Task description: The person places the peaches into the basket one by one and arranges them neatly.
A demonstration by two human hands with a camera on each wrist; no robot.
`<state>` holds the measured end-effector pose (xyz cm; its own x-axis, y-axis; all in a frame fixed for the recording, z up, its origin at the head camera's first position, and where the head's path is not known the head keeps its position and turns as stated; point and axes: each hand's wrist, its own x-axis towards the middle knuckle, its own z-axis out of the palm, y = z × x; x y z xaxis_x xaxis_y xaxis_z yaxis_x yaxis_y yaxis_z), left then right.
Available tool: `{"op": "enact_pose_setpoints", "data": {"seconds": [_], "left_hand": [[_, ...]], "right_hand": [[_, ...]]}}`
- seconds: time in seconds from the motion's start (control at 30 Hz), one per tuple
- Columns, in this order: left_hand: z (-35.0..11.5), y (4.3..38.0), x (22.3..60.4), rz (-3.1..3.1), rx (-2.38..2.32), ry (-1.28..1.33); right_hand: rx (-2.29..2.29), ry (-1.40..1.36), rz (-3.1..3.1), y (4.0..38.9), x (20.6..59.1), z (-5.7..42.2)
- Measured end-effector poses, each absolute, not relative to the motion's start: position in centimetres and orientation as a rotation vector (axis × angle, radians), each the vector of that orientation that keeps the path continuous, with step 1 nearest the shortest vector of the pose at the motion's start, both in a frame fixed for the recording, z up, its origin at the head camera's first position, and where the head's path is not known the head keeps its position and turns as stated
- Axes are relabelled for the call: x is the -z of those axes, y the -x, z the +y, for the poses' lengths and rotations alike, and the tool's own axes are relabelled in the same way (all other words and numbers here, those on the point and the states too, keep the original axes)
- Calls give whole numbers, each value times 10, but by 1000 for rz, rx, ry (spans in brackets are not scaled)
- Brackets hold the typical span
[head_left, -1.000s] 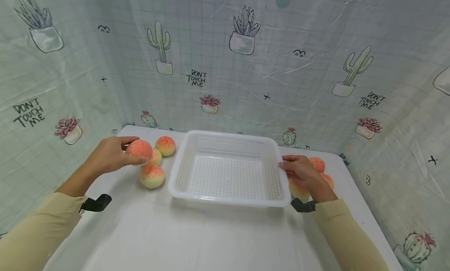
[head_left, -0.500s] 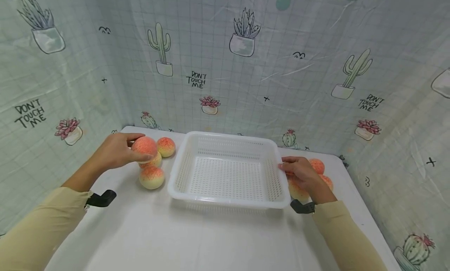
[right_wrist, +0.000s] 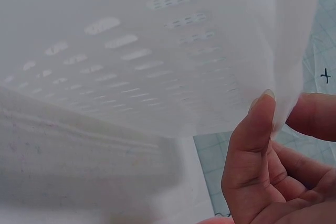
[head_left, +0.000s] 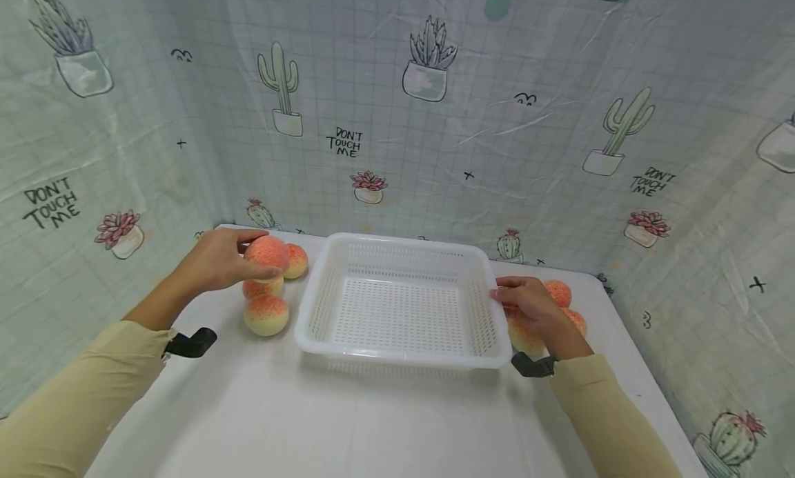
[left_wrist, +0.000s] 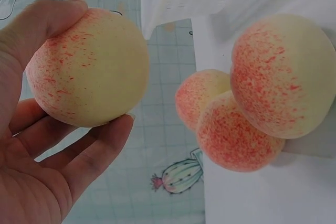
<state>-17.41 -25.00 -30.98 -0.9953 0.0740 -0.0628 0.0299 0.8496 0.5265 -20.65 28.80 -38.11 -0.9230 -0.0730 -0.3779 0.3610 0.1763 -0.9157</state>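
My left hand (head_left: 214,261) was curled round a peach (head_left: 267,250), holding it apart from the three loose peaches (head_left: 267,316) to the left of the white basket (head_left: 404,357). My right hand (head_left: 528,302) pinched the basket's right rim, near more peaches (head_left: 557,294) on the counter (head_left: 373,423). I judged that a light, sure hold, high enough to clear the rim, suited the peach, with the basket held steady.

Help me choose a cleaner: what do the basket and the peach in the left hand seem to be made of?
Basket: probably moulded plastic, white with a slight gloss; smooth rounded rim, regular rows of slots. Peach: perhaps painted foam or plastic, matte; its red speckles look sprayed over pale yellow, but the core stays uncertain.
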Motion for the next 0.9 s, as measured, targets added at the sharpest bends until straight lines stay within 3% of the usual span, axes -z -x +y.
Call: {"op": "enact_pose_setpoints", "data": {"seconds": [0.9], "left_hand": [[-227,184,309,2956,-871,-167]], "right_hand": [[1815,-268,2147,204,388,288]]}}
